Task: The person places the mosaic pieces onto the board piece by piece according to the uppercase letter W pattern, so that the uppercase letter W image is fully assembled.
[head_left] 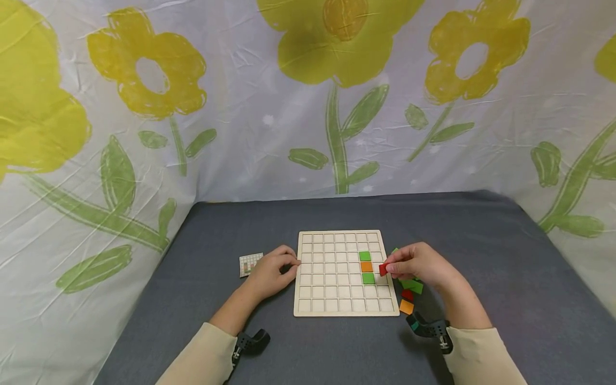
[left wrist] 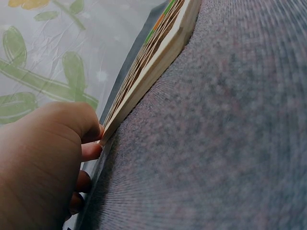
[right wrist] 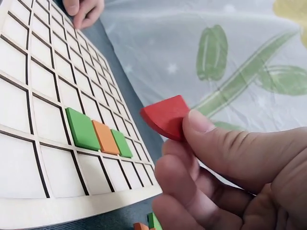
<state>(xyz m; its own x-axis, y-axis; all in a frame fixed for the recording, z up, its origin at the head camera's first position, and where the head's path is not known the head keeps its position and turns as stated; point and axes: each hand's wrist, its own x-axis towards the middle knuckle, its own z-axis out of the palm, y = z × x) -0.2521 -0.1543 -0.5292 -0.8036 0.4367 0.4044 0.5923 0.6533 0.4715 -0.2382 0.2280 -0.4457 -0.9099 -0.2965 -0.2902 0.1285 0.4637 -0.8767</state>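
A pale wooden grid board (head_left: pixel 315 309) lies flat, its squares outlined by raised strips. Two green tiles (head_left: pixel 364 256) sit in its right part, with an orange tile (head_left: pixel 367 266) between them in the same column. My left hand (head_left: pixel 274 272) pinches the board's left edge with its fingertips. Between thumb and fingers, my right hand (head_left: pixel 418 262) holds a red tile (right wrist: pixel 165 116) above the board's right side. In the right wrist view this tile shows a rounded lower edge, and the fingers hide part of it.
Loose green tiles (head_left: pixel 413 286), a red tile (head_left: pixel 407 294) and an orange tile (head_left: pixel 406 307) lie beside the board's right edge. A small grid card (head_left: pixel 244 266) lies left of the board, partly behind the left hand. Dark cloth (head_left: pixel 337 347) covers the table before a flowered curtain (head_left: pixel 240 107).
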